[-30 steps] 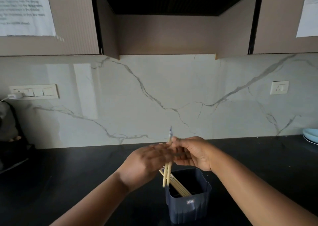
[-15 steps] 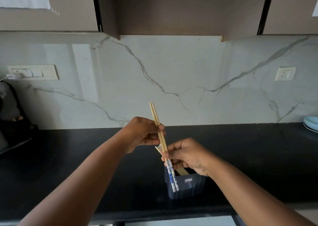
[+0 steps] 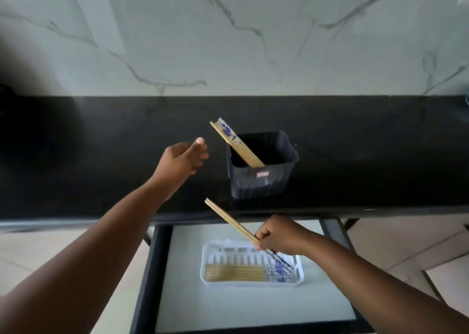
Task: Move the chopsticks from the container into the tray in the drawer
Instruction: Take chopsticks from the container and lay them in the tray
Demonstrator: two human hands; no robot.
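Right hand pinches a chopstick pair over the white tray in the open drawer. Left hand hovers, fingers loose, beside the container on the bench, more chopsticks inside.

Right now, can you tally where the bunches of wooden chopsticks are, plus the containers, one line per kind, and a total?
Bunches of wooden chopsticks: 3, one in the dark plastic container, one gripped by the right hand, one lying in the tray
Dark plastic container: 1
White plastic tray: 1
Total: 5
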